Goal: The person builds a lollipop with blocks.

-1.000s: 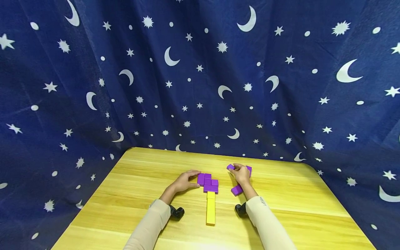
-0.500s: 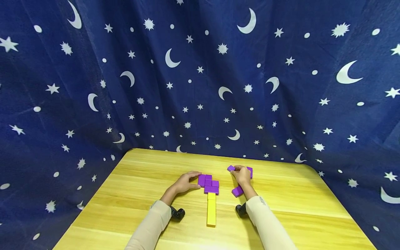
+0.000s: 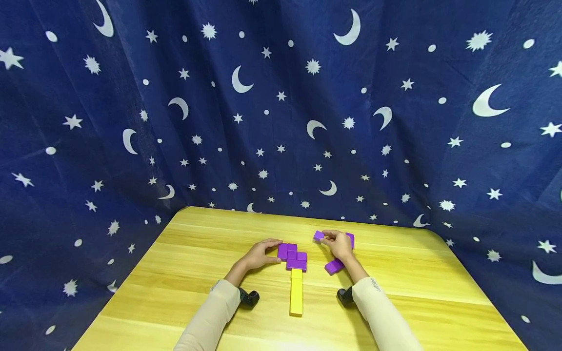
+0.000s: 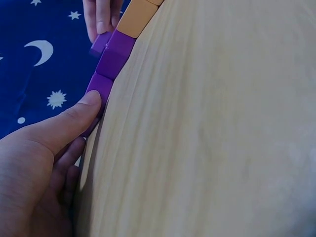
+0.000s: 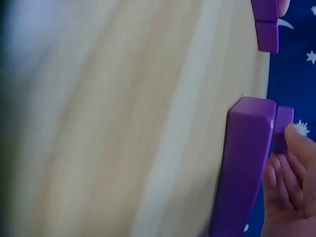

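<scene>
Several purple blocks lie joined edge to edge mid-table. My left hand holds the leftmost purple block of this group, index finger at its far side and thumb at its near side. In the left wrist view the thumb presses on that block's face. Below the group runs a yellow strip of blocks towards the near edge. To the right, my right hand pinches a small purple block between thumb and fingers. The right wrist view shows this block behind a longer purple block.
Beneath my right wrist lies a loose purple block, partly hidden. Another purple block shows behind the right hand. The wooden table ends at a dark blue star-and-moon curtain.
My right hand has moved slightly left, carrying the small purple block towards the joined purple group. The left hand has stayed at the group's left side.
</scene>
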`<state>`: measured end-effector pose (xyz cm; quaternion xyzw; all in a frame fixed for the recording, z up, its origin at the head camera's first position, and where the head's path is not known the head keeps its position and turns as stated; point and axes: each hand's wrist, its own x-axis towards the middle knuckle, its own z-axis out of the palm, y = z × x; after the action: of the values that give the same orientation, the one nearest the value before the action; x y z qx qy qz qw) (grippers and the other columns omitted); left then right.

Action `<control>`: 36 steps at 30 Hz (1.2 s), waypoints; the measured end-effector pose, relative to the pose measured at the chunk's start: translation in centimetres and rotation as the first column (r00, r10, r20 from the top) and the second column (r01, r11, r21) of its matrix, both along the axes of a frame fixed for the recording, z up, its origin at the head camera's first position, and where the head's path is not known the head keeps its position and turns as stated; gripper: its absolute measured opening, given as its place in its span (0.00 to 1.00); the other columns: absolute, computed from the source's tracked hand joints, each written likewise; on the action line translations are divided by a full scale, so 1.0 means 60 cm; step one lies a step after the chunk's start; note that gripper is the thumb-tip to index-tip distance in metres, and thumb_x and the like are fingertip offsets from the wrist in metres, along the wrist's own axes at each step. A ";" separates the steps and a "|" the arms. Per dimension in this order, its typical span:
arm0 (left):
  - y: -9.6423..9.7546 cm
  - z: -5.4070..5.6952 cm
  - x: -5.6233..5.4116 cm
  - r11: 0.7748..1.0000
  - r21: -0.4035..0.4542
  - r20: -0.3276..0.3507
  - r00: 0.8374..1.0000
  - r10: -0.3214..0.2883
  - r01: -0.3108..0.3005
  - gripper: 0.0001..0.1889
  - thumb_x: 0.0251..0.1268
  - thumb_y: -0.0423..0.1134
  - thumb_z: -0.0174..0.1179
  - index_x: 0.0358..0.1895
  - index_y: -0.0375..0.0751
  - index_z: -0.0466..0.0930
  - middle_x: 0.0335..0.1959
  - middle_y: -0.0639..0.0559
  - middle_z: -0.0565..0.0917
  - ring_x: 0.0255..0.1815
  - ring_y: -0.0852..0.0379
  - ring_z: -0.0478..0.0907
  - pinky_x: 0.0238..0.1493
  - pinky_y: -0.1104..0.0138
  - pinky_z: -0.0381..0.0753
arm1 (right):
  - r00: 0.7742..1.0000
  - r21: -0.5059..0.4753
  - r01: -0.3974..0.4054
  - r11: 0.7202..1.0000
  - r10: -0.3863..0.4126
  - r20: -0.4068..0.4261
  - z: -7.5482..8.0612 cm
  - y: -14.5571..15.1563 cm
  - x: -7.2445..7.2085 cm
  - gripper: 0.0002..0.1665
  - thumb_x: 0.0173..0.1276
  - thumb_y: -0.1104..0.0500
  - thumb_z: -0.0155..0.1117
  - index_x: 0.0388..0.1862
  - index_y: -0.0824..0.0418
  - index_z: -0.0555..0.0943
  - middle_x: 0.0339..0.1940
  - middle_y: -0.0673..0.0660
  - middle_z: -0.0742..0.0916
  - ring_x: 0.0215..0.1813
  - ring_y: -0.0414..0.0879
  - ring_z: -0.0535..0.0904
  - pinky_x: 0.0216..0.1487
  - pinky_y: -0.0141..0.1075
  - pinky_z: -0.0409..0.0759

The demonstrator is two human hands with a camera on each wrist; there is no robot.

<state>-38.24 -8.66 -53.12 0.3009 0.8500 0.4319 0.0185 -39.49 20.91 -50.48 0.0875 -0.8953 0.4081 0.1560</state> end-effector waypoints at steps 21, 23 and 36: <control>0.001 -0.005 -0.005 0.999 -0.034 0.009 1.000 0.008 -0.008 0.32 0.55 0.45 0.66 0.64 0.41 0.68 0.63 0.47 0.70 0.65 0.48 0.63 0.66 0.59 0.61 | 0.949 0.081 -0.314 0.946 0.309 0.069 0.011 -0.051 0.025 0.15 0.56 0.66 0.68 0.44 0.69 0.82 0.41 0.64 0.85 0.42 0.55 0.82 0.45 0.45 0.80; 0.001 -0.006 -0.006 0.999 -0.033 -0.001 1.000 0.005 -0.005 0.32 0.55 0.45 0.66 0.64 0.40 0.68 0.62 0.46 0.70 0.65 0.48 0.63 0.65 0.59 0.61 | 0.946 0.091 -0.321 0.943 0.315 0.073 0.009 -0.053 0.024 0.15 0.57 0.66 0.68 0.44 0.69 0.82 0.41 0.64 0.85 0.43 0.56 0.82 0.47 0.46 0.79; 0.001 -0.006 -0.004 1.000 -0.019 -0.026 1.000 0.004 -0.004 0.32 0.54 0.45 0.67 0.63 0.39 0.69 0.62 0.46 0.70 0.64 0.48 0.64 0.66 0.58 0.61 | 0.945 0.123 -0.323 0.938 0.314 0.092 0.007 -0.060 0.023 0.15 0.57 0.65 0.67 0.44 0.69 0.82 0.42 0.63 0.85 0.44 0.54 0.81 0.46 0.44 0.79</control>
<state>-38.49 -8.58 -53.48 0.3046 0.8549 0.4198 0.0096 -38.10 17.31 -50.03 0.2272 -0.9001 0.3684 0.0498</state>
